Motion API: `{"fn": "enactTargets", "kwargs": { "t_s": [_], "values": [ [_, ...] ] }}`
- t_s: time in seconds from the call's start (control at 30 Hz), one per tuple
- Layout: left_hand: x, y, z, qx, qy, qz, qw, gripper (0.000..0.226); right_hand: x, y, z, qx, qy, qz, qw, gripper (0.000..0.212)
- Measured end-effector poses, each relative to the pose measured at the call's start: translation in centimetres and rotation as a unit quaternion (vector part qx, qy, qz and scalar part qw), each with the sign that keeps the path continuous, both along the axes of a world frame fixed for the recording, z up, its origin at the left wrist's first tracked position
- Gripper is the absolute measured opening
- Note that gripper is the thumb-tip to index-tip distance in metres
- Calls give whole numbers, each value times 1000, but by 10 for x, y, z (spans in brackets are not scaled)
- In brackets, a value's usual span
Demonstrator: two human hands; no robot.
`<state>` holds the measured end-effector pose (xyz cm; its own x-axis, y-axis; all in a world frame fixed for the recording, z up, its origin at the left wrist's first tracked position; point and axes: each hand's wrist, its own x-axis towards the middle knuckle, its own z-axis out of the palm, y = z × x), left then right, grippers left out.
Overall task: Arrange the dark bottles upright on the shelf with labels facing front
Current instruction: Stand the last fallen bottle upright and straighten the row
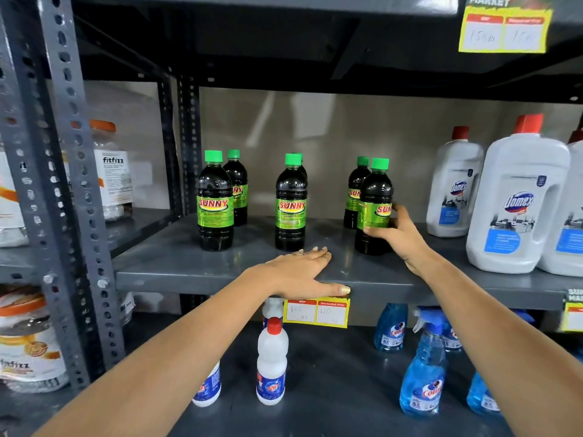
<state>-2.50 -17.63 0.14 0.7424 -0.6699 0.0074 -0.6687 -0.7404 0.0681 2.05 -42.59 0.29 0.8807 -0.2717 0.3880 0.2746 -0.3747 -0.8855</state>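
Several dark bottles with green caps and green "SUNNY" labels stand upright on the grey shelf (pixel 176 266). The front left bottle (pixel 215 200) and the front middle bottle (pixel 291 203) show their labels to the front. A bottle stands behind each of them, the left one (pixel 237 184) mostly visible. My right hand (pixel 399 238) grips the front right bottle (pixel 373 206) low on its side; its label is turned to the right. Another bottle (pixel 356 190) stands behind it. My left hand (pixel 303 272) lies flat on the shelf's front edge, fingers together, holding nothing.
Large white Domex jugs (pixel 517 203) stand close to the right of the dark bottles. A grey perforated upright (pixel 66 171) bounds the shelf on the left. Below are white bottles (pixel 272 361), blue spray bottles (pixel 424 364) and a yellow price tag (pixel 316 312).
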Motion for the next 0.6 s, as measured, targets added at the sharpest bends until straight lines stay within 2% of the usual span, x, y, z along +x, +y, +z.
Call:
{"fn": "enactTargets", "kwargs": {
  "t_s": [0.2,0.33,0.6],
  "values": [
    [1,0,0,0,-1,-4,1000,90,-1,2,-1,-54,8,-34,998,89],
    [2,0,-2,0,-8,-10,1000,91,-1,2,0,-45,10,-29,999,89],
    [6,-1,-2,-23,-8,-6,1000,92,-9,7,2,-86,7,-69,994,91]
  ]
}}
